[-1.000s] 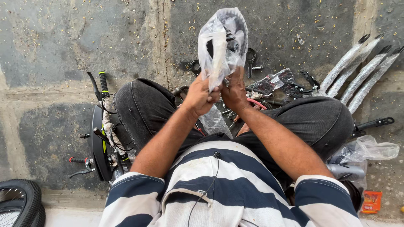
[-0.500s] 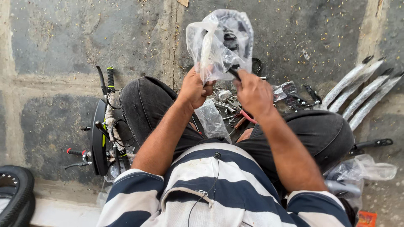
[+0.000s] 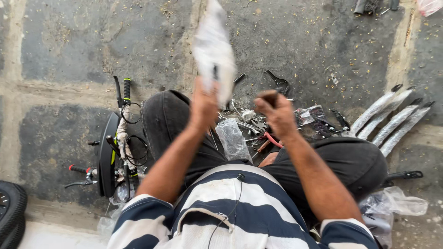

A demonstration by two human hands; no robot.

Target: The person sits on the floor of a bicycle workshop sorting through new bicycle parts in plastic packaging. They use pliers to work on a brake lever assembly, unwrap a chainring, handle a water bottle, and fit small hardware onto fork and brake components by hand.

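Our left hand (image 3: 204, 105) has its fingers pinched on the neck of a clear plastic bag (image 3: 213, 48), raised and motion-blurred above our knees, while the right hand (image 3: 276, 114) is curled shut around a small dark part. We judge the thin bag could slip or tear in that one-handed pinch, spilling its contents among the loose tools (image 3: 251, 125) and wrapped mudguards (image 3: 390, 120) on the paved floor (image 3: 69, 46)
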